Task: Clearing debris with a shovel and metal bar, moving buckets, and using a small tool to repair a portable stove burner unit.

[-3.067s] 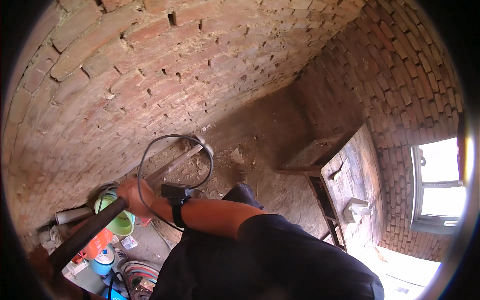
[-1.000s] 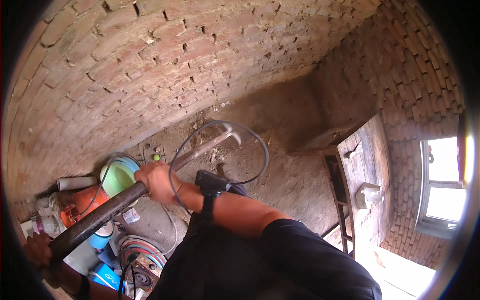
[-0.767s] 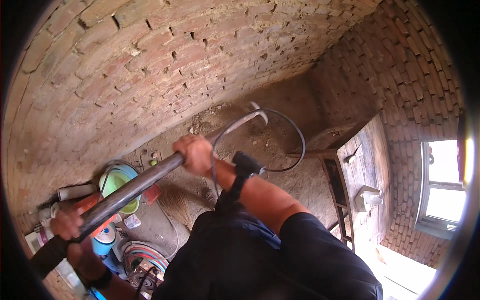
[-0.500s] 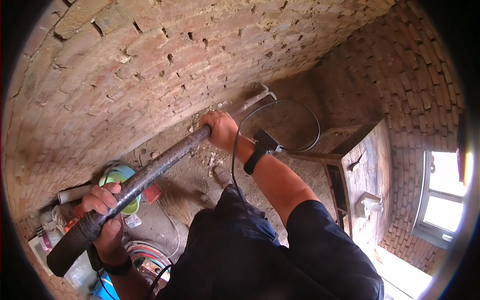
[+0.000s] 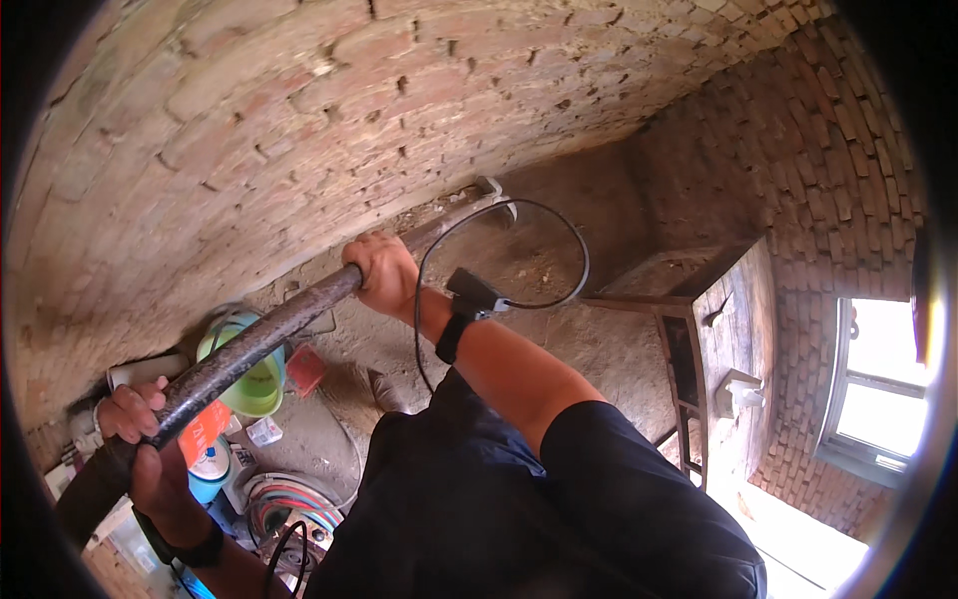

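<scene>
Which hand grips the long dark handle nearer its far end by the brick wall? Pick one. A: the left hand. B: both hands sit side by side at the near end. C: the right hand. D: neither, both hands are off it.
C: the right hand is wrapped round the long dark handle farther up toward the brick wall, while the left hand holds its near end.
</scene>
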A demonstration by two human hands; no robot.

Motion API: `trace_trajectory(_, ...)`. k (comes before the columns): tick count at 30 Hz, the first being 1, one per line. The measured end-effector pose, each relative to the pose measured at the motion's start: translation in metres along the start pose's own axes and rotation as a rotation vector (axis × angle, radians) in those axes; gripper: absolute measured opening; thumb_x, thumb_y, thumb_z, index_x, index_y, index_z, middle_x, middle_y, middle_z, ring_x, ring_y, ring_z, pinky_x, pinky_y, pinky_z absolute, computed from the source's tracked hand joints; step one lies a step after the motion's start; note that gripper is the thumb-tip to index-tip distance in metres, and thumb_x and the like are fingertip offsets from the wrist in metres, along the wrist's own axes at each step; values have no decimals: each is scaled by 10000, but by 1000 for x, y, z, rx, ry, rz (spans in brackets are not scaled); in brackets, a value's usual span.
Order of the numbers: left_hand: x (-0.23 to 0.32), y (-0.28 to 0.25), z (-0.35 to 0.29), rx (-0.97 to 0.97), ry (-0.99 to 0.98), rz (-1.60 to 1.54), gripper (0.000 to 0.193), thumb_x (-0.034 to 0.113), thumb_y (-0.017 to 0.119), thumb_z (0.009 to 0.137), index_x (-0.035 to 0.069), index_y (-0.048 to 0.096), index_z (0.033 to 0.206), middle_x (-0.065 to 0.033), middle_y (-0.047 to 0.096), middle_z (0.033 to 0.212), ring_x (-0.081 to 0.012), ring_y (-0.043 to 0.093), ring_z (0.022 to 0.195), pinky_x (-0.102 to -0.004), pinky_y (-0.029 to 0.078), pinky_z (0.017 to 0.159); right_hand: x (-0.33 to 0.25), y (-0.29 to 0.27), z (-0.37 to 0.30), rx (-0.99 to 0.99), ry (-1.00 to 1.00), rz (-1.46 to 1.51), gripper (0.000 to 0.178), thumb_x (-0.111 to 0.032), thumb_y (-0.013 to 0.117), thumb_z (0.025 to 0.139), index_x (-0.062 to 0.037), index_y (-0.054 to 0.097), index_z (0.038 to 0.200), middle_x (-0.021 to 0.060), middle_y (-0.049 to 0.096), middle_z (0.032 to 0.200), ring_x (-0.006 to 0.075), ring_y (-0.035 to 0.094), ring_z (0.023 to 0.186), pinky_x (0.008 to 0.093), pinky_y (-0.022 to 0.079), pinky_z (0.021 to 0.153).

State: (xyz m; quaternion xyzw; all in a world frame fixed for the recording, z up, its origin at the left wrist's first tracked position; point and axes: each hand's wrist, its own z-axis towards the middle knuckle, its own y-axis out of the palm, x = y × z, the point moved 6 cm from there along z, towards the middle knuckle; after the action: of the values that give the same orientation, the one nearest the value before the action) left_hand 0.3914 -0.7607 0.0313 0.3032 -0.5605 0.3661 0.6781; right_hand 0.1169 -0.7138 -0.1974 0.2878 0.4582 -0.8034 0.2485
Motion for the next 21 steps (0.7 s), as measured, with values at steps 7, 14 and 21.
trace_trajectory(7, 35, -114, -70, 30, 38, 24, 338, 233, 623, 807, 105, 319, 882, -53, 346, 895, -198, 390, 945, -417, 253, 1045, -107, 93, 2, -109, 17, 97, 144, -110, 677, 597, -100, 572, 694, 114, 579, 741, 339, 570, 778, 418, 426, 701)
trace_trajectory(14, 70, -193, -141, 113, 25, 94, 371, 264, 676, 823, 122, 338, 878, -40, 362, 893, -181, 391, 968, -364, 290, 981, -193, 160, -10, -162, -71, 204, 186, -107, 695, 586, -110, 566, 721, 102, 580, 738, 340, 572, 755, 431, 428, 669)
trace_trajectory(21, 89, -240, -183, 252, 118, 15, 415, 285, 726, 775, 133, 347, 851, -27, 371, 851, -177, 395, 890, -368, 302, 958, -248, 199, -13, -271, -147, 278, 227, -100, 740, 558, -77, 573, 710, 114, 588, 718, 341, 592, 746, 432, 462, 678)
